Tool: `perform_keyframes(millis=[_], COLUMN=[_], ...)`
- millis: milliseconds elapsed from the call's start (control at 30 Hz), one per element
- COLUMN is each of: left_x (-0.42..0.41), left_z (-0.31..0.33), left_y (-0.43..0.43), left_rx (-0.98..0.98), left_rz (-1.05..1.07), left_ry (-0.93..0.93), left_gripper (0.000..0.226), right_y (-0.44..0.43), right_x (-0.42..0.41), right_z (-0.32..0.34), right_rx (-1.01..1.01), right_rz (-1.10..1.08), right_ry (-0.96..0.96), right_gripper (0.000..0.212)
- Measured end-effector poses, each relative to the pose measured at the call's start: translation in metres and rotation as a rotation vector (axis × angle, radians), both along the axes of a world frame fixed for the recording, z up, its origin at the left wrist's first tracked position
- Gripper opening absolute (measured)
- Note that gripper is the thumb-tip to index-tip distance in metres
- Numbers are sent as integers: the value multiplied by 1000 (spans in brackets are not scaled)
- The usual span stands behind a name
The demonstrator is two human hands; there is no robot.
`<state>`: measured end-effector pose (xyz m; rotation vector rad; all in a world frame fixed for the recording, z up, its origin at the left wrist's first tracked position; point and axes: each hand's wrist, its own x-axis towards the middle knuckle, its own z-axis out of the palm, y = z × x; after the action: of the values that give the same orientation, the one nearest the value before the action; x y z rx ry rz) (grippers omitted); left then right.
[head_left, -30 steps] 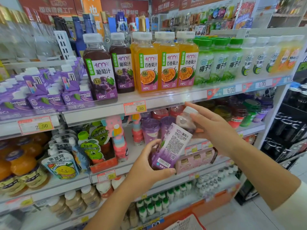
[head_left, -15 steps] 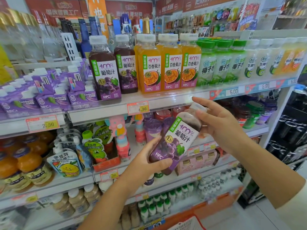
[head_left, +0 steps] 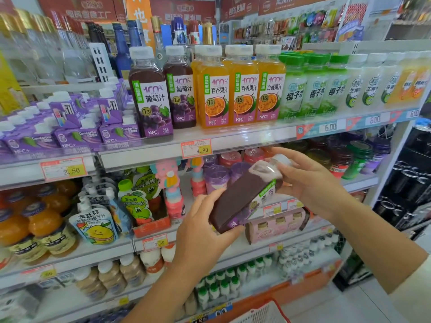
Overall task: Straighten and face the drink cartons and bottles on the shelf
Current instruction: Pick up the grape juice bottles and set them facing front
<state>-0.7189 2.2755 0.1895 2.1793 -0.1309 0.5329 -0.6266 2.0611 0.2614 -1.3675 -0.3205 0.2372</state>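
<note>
Above, grape bottles [head_left: 150,94] beside passionfruit bottles [head_left: 242,89]; held bottle [head_left: 235,201] tilted below shelf [head_left: 245,141].

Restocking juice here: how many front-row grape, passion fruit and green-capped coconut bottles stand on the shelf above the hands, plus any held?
Shelved grape bottles: 2
Passion fruit bottles: 3
Green-capped coconut bottles: 3
Held grape bottle: 1
Total: 9

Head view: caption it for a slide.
Both hands hold a tilted grape juice bottle in front of the drinks shelf, left hand at its base, right hand at its cap.
</note>
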Motion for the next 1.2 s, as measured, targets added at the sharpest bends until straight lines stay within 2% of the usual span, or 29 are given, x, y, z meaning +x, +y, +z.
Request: perform_keyframes(millis=[100,233,367,467,600,767,867,1000,1100,1200], left_x=[-1,0,2,5,14,23,26,35,48,58], left_z=[1,0,1,2,12,66,97,125,143,156], left_y=[0,1,4,10,23,47,74,112,132,142], left_rx=[107,77,-187,-399,-465,-354,-88,198,331,380], left_rz=[20,5,-80,-141,-186,-118,41,276,351,353], left_ry=[-70,-29,122,230,239,116,-24,-235,-277,-300], left_gripper=[72,71,65,64,65,61,71,60,61,62], right_y=[-1,0,2,5,21,58,80,102,119,135], right_x=[0,-1,-1,-2,-1,6,18,33,42,56], right_z=[-8,-10,-1,18,58,120,151,182,196,203], right_rx=[71,18,-105,-213,-328,-331,-446,-689,-740,-775], right_rz=[14,-28,-73,-10,74,53,-13,-104,-129,-121], right_ry=[34,-3,-109,-172,-296,-541,-712,-926,-1000,-1014], right_gripper=[42,37,36,42,42,34,36,40,42,41])
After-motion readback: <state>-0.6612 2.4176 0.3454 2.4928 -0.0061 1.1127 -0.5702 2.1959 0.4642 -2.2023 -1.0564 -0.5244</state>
